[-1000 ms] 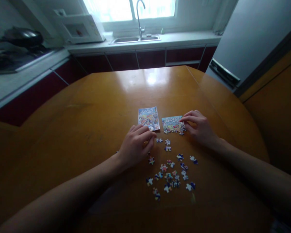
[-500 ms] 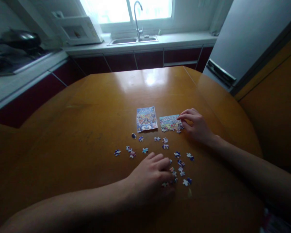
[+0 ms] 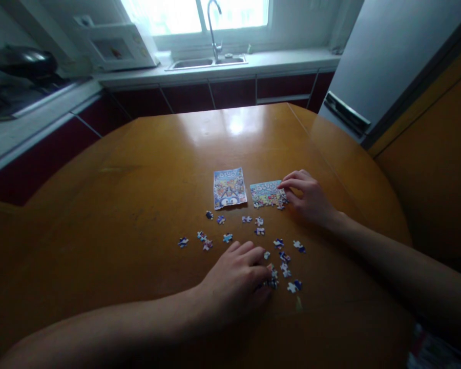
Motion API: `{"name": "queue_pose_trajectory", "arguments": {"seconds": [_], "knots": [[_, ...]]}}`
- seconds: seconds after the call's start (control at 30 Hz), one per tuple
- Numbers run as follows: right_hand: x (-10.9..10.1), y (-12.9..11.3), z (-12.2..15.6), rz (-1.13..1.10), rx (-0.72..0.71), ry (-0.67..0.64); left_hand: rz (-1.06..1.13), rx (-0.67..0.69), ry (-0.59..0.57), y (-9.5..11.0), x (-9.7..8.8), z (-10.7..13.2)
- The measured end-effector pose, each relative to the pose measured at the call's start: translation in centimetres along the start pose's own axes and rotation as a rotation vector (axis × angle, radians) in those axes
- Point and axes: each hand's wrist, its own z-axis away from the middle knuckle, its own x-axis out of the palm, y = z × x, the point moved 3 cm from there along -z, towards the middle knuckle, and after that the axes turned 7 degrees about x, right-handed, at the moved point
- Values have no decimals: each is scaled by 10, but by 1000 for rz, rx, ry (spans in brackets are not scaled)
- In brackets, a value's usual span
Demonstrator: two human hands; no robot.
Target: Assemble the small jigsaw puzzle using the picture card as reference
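A partly joined jigsaw puzzle (image 3: 267, 193) lies on the table, its lower edge jagged. My right hand (image 3: 305, 195) holds its right side, thumb and fingertips at the upper right corner. To its left is a printed picture sheet (image 3: 229, 188) with a blue penguin-like figure. Low in the middle, my left hand (image 3: 240, 279) curls its fingers over a small cluster of puzzle pieces (image 3: 273, 277); its fingertips are partly hidden. Loose pieces lie about it, such as a light-blue piece (image 3: 227, 238) and a white and dark-blue piece (image 3: 292, 287).
The wooden table (image 3: 157, 169) has rounded sides. Beyond it, a counter carries a sink (image 3: 194, 63) with a tall faucet (image 3: 214, 31) and a white microwave (image 3: 115, 48). A pan (image 3: 25, 61) sits on the stove at left; a refrigerator (image 3: 392, 56) stands at right.
The view has shifted slightly. My left fingers have drawn in a little around the cluster, and a piece below them is now covered. My right hand stays at the joined puzzle.
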Motion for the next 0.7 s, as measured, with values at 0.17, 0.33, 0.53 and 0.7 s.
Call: {"name": "queue_pose_trajectory", "arguments": {"seconds": [0.17, 0.33, 0.53, 0.7], "knots": [[-1, -3, 1, -8, -13, 6, 63, -17, -35, -1, -1, -2], [-2, -7, 1, -10, -27, -5, 150, 7, 16, -1, -3, -2], [-2, -13, 4, -58, -28, -21, 426, -21, 156, -17, -11, -7], [3, -33, 13, -245, -58, -176, 583, -219, 393, -40, -31, -16]]}}
